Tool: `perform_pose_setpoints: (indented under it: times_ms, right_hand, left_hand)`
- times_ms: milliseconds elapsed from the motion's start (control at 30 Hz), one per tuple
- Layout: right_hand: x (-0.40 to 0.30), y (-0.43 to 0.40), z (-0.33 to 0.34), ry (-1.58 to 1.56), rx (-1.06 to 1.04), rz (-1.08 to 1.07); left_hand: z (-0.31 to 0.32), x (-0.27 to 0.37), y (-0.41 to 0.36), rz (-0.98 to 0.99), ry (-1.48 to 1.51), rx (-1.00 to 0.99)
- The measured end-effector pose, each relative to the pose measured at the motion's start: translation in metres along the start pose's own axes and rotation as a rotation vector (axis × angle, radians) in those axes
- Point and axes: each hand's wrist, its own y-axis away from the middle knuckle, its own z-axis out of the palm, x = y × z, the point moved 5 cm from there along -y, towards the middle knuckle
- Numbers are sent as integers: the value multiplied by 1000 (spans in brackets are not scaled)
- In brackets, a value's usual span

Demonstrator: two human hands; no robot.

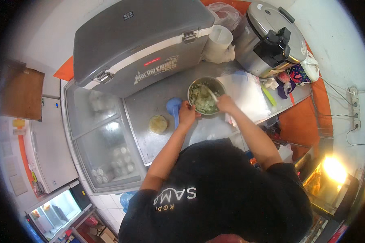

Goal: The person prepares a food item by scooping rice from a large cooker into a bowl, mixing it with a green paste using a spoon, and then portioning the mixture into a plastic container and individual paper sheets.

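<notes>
A round metal bowl [207, 113] with a pale and green mixture [202, 98] stands on the metal counter [146, 106]. My left hand [188, 114] grips the bowl's near left rim. In my right hand [226, 104] is the handle of a light-coloured utensil [212, 95], whose far end is down in the mixture. Left of the bowl, beside my left hand, lies a blue plastic scoop [174, 106], its handle partly behind the fingers. Farther left stands a small round container [158, 124] with yellowish contents.
A large grey cooler box [146, 42] stands behind the bowl. At the back right are a white plastic pitcher [220, 38] and a large steel rice cooker [269, 39]. White sheets [246, 94] lie right of the bowl, near a green-handled tool [268, 94]. A glass-topped freezer [109, 145] adjoins the counter's left side.
</notes>
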Motion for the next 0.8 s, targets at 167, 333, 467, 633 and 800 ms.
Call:
perform_pose_setpoints:
  times_ms: [167, 333, 467, 633, 800]
  right_hand:
    - [-5, 28, -26, -372, -226, -30]
    - [4, -7, 13, -66, 4, -140]
    - [-26, 32, 2, -647, -264, 34]
    - [86, 0, -24, -619, 646, 19]
    - [171, -33, -8, -407, 760, 246]
  left_hand:
    - [0, -3, -1, -24, 45, 6]
    - [3, -7, -4, -8, 76, -35]
    - [-10, -2, 13, -57, 126, -22]
    - [-23, -14, 30, -78, 237, -19]
    - [-23, -19, 73, -188, 136, -116]
